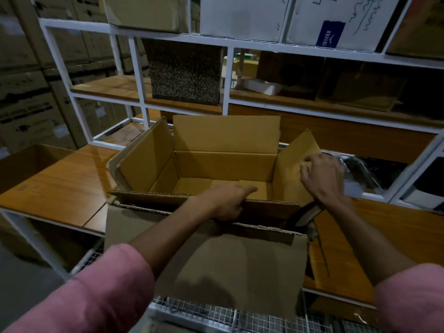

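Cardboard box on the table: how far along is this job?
Done: the cardboard box stands opened on the wooden table, bottom shut, flaps spread. In hand: the left hand grips its near wall; the right hand is at the right flap, grip unclear. Left: it holds nothing, so filling and closing probably remain.

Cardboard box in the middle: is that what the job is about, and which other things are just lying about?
In the job:
open cardboard box
left hand, gripping its near edge
right hand, at its right flap

Lying about:
speckled box on the shelf
white cartons above
stacked brown cartons at left
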Demonstrator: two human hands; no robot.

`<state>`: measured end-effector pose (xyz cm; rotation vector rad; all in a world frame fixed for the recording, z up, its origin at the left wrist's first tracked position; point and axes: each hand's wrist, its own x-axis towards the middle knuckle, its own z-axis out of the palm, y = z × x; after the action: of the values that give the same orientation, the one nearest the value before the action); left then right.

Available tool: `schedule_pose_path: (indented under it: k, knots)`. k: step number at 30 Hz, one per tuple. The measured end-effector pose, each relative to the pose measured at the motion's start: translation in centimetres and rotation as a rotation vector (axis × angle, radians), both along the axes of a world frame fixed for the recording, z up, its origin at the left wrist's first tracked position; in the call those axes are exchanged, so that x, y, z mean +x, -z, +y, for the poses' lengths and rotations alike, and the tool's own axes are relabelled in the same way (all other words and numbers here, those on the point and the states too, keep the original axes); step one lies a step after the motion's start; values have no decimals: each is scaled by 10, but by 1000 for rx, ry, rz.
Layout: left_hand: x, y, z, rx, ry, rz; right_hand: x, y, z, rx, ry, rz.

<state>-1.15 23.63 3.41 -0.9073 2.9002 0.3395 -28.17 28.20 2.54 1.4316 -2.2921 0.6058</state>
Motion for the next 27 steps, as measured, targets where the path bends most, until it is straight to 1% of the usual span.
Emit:
schedule_pose_path:
  k: [2, 3, 5, 7, 11, 17, 22, 24, 27]
  knots:
    - [-11, 9, 8, -62, 64, 23, -5, -4, 1, 53, 111, 8]
    - [-15, 13, 10, -76, 82, 34, -7, -5, 2, 80, 134, -8]
    - [-21, 17, 11, -80, 100, 52, -7, -2, 3, 105, 112, -71]
    - [-25, 18, 10, -78, 105, 60, -4, 0, 4, 106, 56, -82]
    - [-32, 21, 8, -78, 103, 24, 9, 2, 3, 126, -13, -10]
    - [-44, 36, 5, 19, 65, 20, 26, 1, 6, 332, 36, 139]
    - [-52, 39, 7, 38, 29, -8, 8, 11, 16, 505, 94, 232]
    - [-56, 41, 10, 39, 8, -24, -6, 18, 24, 561, 106, 216]
    - [-60, 41, 12, 47, -31, -23, -24, 26, 34, 593, 39, 146]
